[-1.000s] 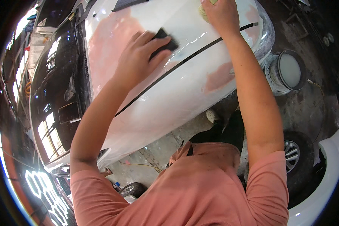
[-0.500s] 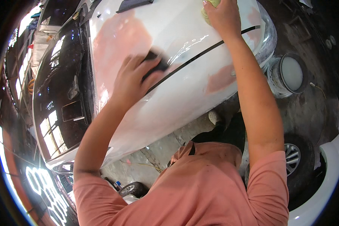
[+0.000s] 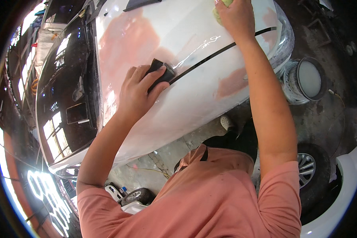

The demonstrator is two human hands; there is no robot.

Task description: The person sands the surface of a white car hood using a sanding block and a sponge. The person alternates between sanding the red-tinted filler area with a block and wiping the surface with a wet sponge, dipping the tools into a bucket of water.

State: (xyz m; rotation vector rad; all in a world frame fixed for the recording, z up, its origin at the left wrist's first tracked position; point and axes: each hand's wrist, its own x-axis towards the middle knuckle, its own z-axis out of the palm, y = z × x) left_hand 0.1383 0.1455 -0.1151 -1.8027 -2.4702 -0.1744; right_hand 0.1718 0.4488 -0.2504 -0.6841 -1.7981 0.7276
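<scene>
My left hand [image 3: 137, 93] is closed around a black sanding block [image 3: 168, 74] with dark sandpaper. The block rests on the wet white car hood [image 3: 182, 29], right by the dark gap [image 3: 210, 57] along its edge. A large pinkish patch [image 3: 127, 37] of bared or filled surface spreads beside this hand. Farther forward on the hood, my right hand [image 3: 238, 20] grips a yellow-green sponge or cloth [image 3: 217, 14], partly hidden by the fingers. Another reddish patch [image 3: 232, 82] shows on the white fender [image 3: 186, 107] below the gap.
A bucket [image 3: 308, 77] of cloudy liquid stands at the right near the plastic-covered front end. The dark windshield [image 3: 65, 99] lies to the left. A tyred wheel [image 3: 306, 168] and a white body panel [image 3: 353, 174] are at lower right. A dark flat piece [image 3: 141, 4] sits on the hood.
My left hand and the sanding block, blurred by motion before, now appear sharp and slightly shifted. My right hand stays in nearly the same place with the sponge or cloth.
</scene>
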